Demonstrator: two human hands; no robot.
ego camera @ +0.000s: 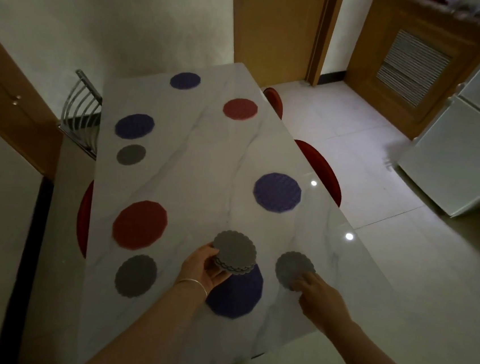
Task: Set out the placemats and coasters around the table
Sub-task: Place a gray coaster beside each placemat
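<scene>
A grey coaster (293, 269) is being laid on the marble counter (206, 154) beside the near purple placemat (235, 297) under the right hand (320, 298), its fingers pressing it flat, while the coaster stack (234, 254) is clamped in the left hand (203, 267); a coaster at the right-side purple placemat (277, 192) seems due next.

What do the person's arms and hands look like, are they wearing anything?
Both forearms are bare, with no sleeves in view. The left hand has a thin silvery bangle round its wrist. The right hand shows no ring, watch or glove.
</scene>
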